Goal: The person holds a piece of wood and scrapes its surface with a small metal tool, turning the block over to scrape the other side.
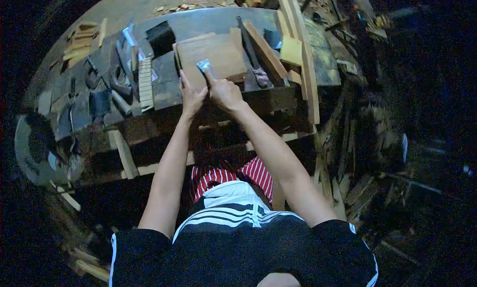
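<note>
A flat wooden board (218, 53) lies on the dark workbench before me. In my right hand (226, 94) is a putty knife with a wide pale blade (203, 65), its index finger stretched along the tool and the blade against the board's face. At the near left corner of the board rests my left hand (193, 97), its fingers stretched along the edge and the thumb spread towards my right hand. Much of the knife's handle is hidden by the right hand.
Left on the bench (166, 95) are a folding ruler (145, 83), a chisel-like tool (120, 102) and black sandpaper-like sheets (160, 35). To the right lie a dark long tool (251, 48), a yellow block (291, 51) and a long timber strip (309, 63). Wood scraps surround the bench.
</note>
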### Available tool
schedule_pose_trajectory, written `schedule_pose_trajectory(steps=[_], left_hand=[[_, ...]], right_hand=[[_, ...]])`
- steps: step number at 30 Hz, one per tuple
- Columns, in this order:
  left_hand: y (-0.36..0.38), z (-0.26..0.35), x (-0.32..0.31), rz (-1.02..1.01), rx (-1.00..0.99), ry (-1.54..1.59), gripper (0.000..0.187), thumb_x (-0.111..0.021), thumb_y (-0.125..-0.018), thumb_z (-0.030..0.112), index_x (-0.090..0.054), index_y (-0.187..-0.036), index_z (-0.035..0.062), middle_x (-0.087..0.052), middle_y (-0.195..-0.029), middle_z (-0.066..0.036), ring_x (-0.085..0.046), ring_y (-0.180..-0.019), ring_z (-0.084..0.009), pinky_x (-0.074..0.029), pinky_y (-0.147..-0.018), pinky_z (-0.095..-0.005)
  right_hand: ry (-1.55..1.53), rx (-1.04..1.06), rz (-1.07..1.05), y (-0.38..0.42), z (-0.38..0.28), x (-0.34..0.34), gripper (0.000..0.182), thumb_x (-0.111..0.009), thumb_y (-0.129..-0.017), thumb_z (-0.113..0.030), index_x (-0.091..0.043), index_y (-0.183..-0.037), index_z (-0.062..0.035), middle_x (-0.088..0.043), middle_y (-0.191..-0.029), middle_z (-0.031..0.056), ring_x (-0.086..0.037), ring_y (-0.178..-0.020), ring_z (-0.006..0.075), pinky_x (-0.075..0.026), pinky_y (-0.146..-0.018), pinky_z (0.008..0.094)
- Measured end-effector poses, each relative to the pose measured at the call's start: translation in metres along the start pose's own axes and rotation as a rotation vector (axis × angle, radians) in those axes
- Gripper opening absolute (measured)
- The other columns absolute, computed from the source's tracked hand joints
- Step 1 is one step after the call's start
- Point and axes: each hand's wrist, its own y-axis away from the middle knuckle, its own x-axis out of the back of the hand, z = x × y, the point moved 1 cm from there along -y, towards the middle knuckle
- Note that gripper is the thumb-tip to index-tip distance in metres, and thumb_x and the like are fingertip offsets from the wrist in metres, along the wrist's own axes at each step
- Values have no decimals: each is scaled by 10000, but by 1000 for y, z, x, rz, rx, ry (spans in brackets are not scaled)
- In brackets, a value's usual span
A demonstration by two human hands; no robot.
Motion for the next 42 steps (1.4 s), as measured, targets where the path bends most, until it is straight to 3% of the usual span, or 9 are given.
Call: schedule_pose_trajectory(steps=[15,19,24,25,28,30,34,36,42], left_hand=[[-3,-15,4,-88,-37,117,1025,-724,-710,169,8,-1385,-70,-162,-1419,-275,-226,-1308,-346,-206,-1071,-360],[-5,-10,6,-70,-31,-78,1031,-729,-708,180,8,-1382,-77,-141,-1425,-274,-204,-1318,-342,-197,-1075,-356],[-2,7,9,-48,-58,-87,1044,-743,-693,184,-2,-1380,-79,-218,-1393,-283,-292,-1272,-353,-265,-1047,-364],[-5,2,5,-42,-5,112,1057,-750,-685,182,3,-1385,-63,-263,-1369,-282,-331,-1244,-359,-294,-1031,-373],[0,20,8,-61,75,223,1085,-763,-667,178,16,-1388,-48,-271,-1363,-279,-331,-1244,-355,-293,-1031,-378],[-1,1,6,-23,-69,10,1121,-777,-644,176,33,-1390,-39,-263,-1368,-277,-329,-1247,-342,-296,-1028,-386],[-2,-1,-3,-25,41,171,1145,-766,-624,166,63,-1388,-35,-214,-1394,-283,-244,-1295,-369,-211,-1074,-375],[9,6,-8,2,53,-33,1125,-711,-681,54,170,-1381,17,-315,-1373,-224,-351,-1255,-296,-297,-1035,-355],[19,36,-17,50,122,176,1100,-677,-674,11,153,-1394,43,-236,-1413,-233,-281,-1297,-298,-257,-1059,-352]], right_hand=[[-171,-54,82,3,5,-12,577,-489,-802,-160,-318,-1352,-131,-637,-735,206,-646,-659,363,-524,-573,474],[-147,-47,71,1,8,-10,561,-476,-817,-171,-321,-1354,-123,-636,-743,212,-645,-657,358,-523,-577,473],[-141,19,56,-1,12,-11,553,-461,-832,-181,-307,-1361,-126,-631,-738,224,-641,-653,361,-516,-580,487],[-155,15,42,0,14,-9,555,-461,-834,-185,-300,-1362,-130,-629,-736,228,-639,-655,369,-512,-580,492],[-130,-1,-9,-2,14,-1,571,-462,-835,-200,-273,-1372,-161,-625,-745,234,-632,-678,389,-499,-588,516],[-113,0,-49,-4,17,0,593,-472,-825,-181,-263,-1380,-169,-620,-750,245,-628,-689,398,-497,-600,515],[-1,134,-18,-4,29,-4,614,-451,-809,-151,-243,-1387,-143,-626,-681,193,-632,-584,352,-510,-507,481],[1,174,56,7,27,-5,622,-459,-808,-146,-240,-1389,-132,-617,-650,179,-621,-551,351,-503,-495,491],[35,130,-155,41,32,19,685,-461,-799,-107,-180,-1418,-195,-596,-700,231,-611,-649,416,-484,-585,509]])
